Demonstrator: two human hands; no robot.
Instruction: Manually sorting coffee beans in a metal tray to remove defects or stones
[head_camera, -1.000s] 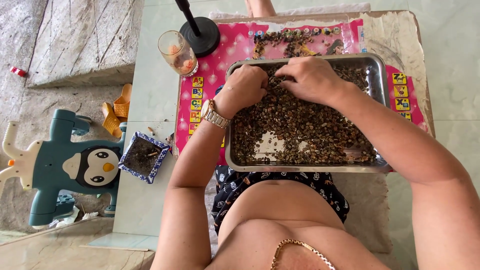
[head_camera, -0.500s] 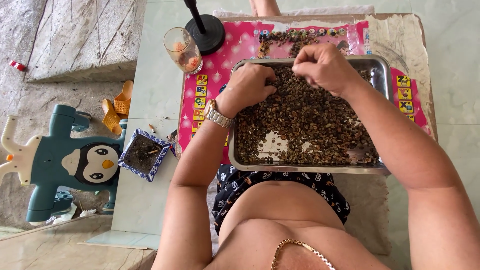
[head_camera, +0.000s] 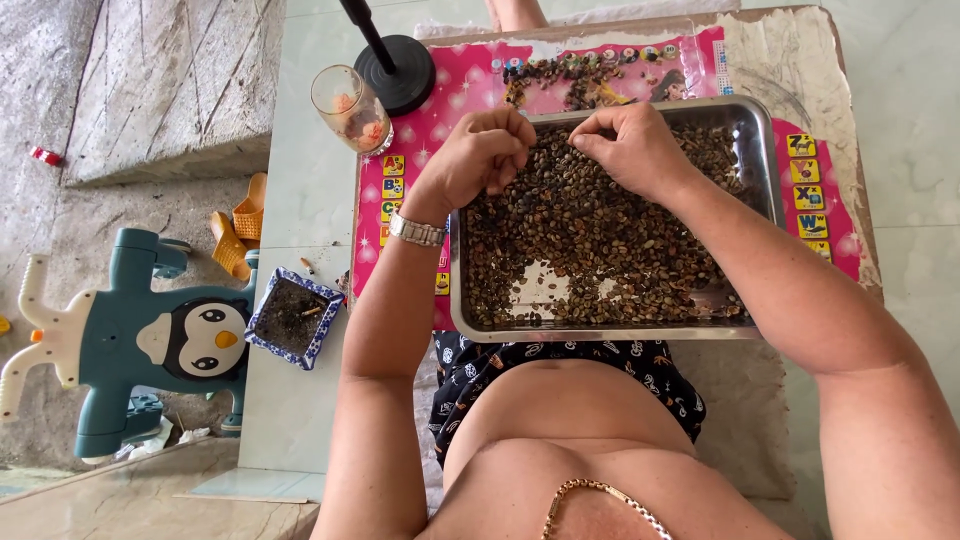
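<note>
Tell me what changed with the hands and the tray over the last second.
The left hand lifted off the beans to the tray's far-left rim, curled into a loose fist. The right hand stayed at the far edge, fingertips pinched over the beans; whether it holds one is unclear. Tray, glass and blue dish kept their places.

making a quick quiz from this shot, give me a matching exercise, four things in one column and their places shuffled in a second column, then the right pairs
Things:
1. metal tray
2. glass
3. blue-and-white square dish
4. black round stand base

Places:
A. on the floor tiles beside the penguin toy
B. at the far left corner of the pink mat, just right of the glass
C. on the pink mat, full of brown beans, under both hands
D. off the mat's left edge, left of the left hand

Pairs: 1-C, 2-D, 3-A, 4-B
</note>
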